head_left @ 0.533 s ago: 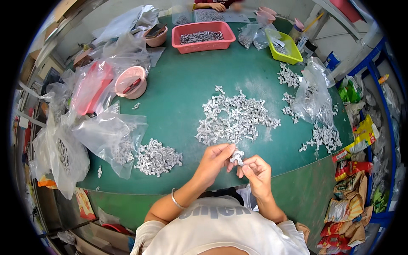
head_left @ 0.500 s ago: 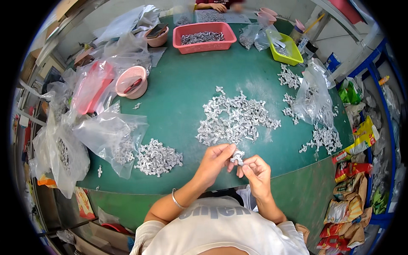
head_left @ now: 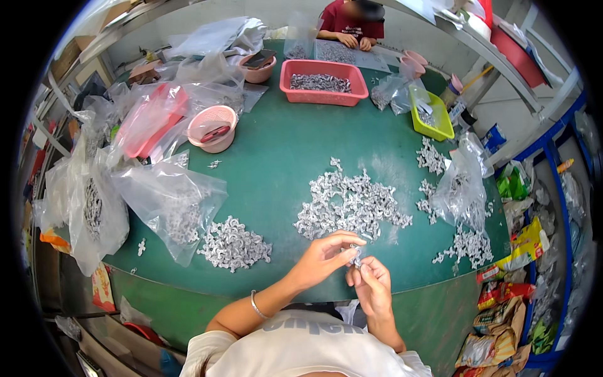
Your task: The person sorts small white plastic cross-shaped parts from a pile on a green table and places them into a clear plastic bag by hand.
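Observation:
Between my two hands is a small grey metal part with a curved, knobbly shape. My left hand pinches its upper side between thumb and fingers. The fingertips of my right hand grip its lower end, and the fingers cover much of it. Just beyond my hands, a wide loose heap of similar grey parts spreads over the green table. A second, tighter pile lies to the left of my left forearm.
Clear plastic bags of parts lie at left, beside a pink basket. A pink tub and a yellow-green tray stand farther back. More parts and a bag are at right. Across the table a person handles parts.
My head view has tilted up, bringing more of the person opposite into sight. My left fingers have shifted over the metal part, which is turned more upright between both hands.

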`<state>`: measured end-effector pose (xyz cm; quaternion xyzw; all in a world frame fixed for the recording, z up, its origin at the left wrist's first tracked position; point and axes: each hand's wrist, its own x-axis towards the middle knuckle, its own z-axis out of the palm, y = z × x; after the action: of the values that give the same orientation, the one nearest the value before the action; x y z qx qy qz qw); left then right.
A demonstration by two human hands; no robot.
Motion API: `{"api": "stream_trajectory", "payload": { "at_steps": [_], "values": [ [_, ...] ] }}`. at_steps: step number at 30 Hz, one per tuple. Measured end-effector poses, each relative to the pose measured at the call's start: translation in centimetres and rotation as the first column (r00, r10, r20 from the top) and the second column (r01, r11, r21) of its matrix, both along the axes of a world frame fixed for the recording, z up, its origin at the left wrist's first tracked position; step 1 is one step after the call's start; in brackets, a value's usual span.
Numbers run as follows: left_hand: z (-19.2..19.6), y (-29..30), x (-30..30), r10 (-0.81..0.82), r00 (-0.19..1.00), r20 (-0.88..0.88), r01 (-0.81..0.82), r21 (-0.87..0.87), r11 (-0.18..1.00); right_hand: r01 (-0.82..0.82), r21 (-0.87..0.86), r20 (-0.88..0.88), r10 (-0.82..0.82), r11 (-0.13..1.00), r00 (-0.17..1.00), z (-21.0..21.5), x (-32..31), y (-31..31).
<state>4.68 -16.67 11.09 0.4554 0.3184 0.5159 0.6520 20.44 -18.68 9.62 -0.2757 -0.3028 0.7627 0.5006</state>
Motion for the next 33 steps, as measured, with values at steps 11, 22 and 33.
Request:
{"api": "stream_trajectory", "payload": {
  "at_steps": [11, 22, 33],
  "values": [
    [-0.7, 0.2, -1.2, 0.025, 0.998, 0.063, -0.019, -0.092, 0.996, -0.149, -0.150, -0.159, 0.125, 0.977, 0.979, -0.4, -1.2, 1.0],
    [-1.6, 0.7, -1.3, 0.161, 0.982, 0.104, -0.149, -0.112, 0.982, -0.055, -0.004, 0.085, 0.055, 0.998, 0.995, -1.3, -1.8, 1.8],
    [-2.9, 4.2, -1.5, 0.431, 0.869, 0.242, -0.396, -0.183, 0.900, -0.544, 0.515, 0.816, -0.573, 0.662, 0.074, -3.1, -4.6, 8.5]
  ]
}}
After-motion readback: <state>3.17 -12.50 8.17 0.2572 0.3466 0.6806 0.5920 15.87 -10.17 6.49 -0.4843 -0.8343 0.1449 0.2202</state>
